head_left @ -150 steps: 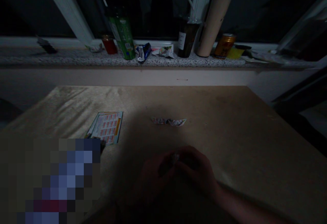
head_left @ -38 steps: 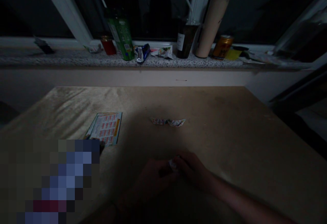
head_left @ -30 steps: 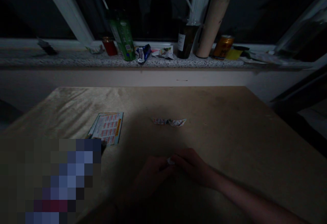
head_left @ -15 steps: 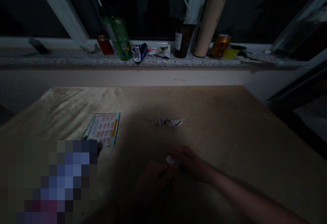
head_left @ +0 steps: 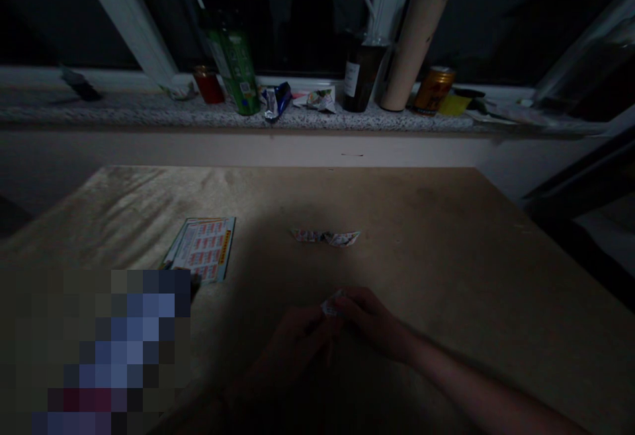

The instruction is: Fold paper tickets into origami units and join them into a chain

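In dim light my left hand [head_left: 297, 339] and my right hand [head_left: 372, 322] meet low over the near middle of the tan table [head_left: 446, 250]. Both pinch a small pale scrap of printed paper [head_left: 330, 306] between their fingertips. Most of the scrap is hidden by the fingers. Farther back on the table lies a small folded paper piece [head_left: 325, 237], apart from both hands. A printed sheet with red squares [head_left: 202, 258] lies flat to the left.
A stone window sill [head_left: 149, 112] runs behind the table. On it stand a green bottle [head_left: 233, 65], a red jar [head_left: 207, 84], a dark cup with a straw [head_left: 362, 71], a tall beige tube [head_left: 414, 45], a gold can [head_left: 432, 90] and crumpled wrappers [head_left: 276, 101]. A blurred patch covers the lower left.
Both hands have stayed together over the same spot, their fingers shifting slightly on the scrap, which now shows a little more above the fingertips. Nothing else on the table moved.
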`<act>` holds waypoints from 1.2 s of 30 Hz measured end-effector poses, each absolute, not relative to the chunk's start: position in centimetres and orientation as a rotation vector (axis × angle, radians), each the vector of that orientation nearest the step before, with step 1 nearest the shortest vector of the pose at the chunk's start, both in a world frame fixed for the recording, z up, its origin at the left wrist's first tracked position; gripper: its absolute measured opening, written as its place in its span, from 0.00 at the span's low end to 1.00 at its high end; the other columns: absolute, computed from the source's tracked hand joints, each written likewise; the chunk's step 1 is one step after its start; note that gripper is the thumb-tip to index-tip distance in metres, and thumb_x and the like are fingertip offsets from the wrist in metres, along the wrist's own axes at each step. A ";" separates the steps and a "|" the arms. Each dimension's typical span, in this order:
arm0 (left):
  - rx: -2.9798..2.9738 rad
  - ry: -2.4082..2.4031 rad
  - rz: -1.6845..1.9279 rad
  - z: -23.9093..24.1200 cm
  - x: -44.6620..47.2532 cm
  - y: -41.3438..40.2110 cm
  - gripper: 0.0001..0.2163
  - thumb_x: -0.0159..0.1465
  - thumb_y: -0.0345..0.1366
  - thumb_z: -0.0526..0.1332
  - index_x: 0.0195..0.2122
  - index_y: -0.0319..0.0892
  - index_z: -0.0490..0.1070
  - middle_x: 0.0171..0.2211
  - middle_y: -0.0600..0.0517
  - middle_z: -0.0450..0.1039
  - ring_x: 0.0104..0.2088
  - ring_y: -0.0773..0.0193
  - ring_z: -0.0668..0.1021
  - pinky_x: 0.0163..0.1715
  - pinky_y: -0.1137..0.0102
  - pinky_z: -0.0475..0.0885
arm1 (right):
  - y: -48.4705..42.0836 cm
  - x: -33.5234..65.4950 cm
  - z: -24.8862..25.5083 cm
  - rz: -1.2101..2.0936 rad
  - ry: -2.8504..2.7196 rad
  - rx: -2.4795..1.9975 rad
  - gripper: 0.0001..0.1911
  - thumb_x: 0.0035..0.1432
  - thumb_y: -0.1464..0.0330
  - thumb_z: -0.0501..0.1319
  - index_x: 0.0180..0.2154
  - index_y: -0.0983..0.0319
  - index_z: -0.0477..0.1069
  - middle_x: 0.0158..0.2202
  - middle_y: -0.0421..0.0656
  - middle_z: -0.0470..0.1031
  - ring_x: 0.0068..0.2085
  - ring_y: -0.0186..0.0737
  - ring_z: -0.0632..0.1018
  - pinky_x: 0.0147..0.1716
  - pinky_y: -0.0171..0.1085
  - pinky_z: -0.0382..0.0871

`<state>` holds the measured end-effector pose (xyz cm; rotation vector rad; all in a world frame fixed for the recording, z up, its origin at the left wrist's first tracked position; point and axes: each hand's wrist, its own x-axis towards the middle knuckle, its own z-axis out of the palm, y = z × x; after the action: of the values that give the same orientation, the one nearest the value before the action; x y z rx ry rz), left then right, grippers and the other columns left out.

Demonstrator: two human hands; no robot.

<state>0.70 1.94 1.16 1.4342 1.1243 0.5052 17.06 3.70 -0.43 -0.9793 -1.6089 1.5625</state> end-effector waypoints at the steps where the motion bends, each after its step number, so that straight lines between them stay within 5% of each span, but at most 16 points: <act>1: 1.447 1.117 0.505 1.1 0.7 2.0 0.20 0.62 0.47 0.51 0.18 0.39 0.66 0.16 0.56 0.63 0.19 0.69 0.66 0.21 0.77 0.59 | 3.6 17.1 -0.5 1.567 -1.635 -0.984 0.21 0.60 0.55 0.51 0.24 0.64 0.64 0.21 0.36 0.61 0.24 0.30 0.63 0.24 0.29 0.57; 8: 1.511 1.174 0.551 0.7 0.6 1.7 0.17 0.60 0.47 0.53 0.22 0.40 0.67 0.17 0.58 0.60 0.20 0.69 0.63 0.20 0.76 0.57 | 3.4 17.3 -0.2 1.571 -1.722 -1.071 0.21 0.62 0.56 0.49 0.25 0.63 0.64 0.22 0.36 0.62 0.25 0.31 0.63 0.25 0.30 0.58; 15: 1.398 1.347 0.692 -0.5 0.1 1.2 0.15 0.62 0.47 0.53 0.33 0.41 0.71 0.31 0.53 0.70 0.33 0.62 0.71 0.32 0.75 0.65 | 3.3 17.4 -0.3 1.555 -1.776 -1.090 0.22 0.60 0.54 0.50 0.22 0.62 0.61 0.20 0.35 0.58 0.23 0.30 0.60 0.22 0.29 0.55; 20: 1.457 1.203 0.612 0.5 0.3 2.0 0.17 0.64 0.43 0.50 0.23 0.41 0.67 0.19 0.57 0.64 0.22 0.68 0.67 0.23 0.77 0.61 | 3.4 17.3 -0.5 1.654 -1.623 -0.959 0.23 0.57 0.52 0.54 0.20 0.63 0.61 0.19 0.34 0.55 0.22 0.28 0.58 0.21 0.29 0.53; 31: 1.543 1.293 0.740 1.3 0.5 2.0 0.16 0.64 0.40 0.49 0.23 0.41 0.68 0.22 0.55 0.69 0.26 0.65 0.72 0.30 0.75 0.64 | 3.5 17.2 0.3 1.639 -1.720 -0.893 0.22 0.62 0.57 0.51 0.24 0.64 0.69 0.21 0.36 0.63 0.23 0.28 0.62 0.23 0.29 0.56; 36: 1.439 1.386 0.732 1.1 0.6 1.7 0.15 0.62 0.46 0.53 0.26 0.42 0.70 0.24 0.55 0.70 0.28 0.63 0.71 0.30 0.74 0.64 | 3.4 17.3 0.5 1.565 -1.819 -0.920 0.23 0.62 0.56 0.50 0.26 0.64 0.71 0.22 0.37 0.66 0.23 0.29 0.65 0.24 0.29 0.59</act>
<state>0.55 1.72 1.11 1.4389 1.3860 0.7317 17.34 3.39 0.53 -0.9202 -1.8186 1.5653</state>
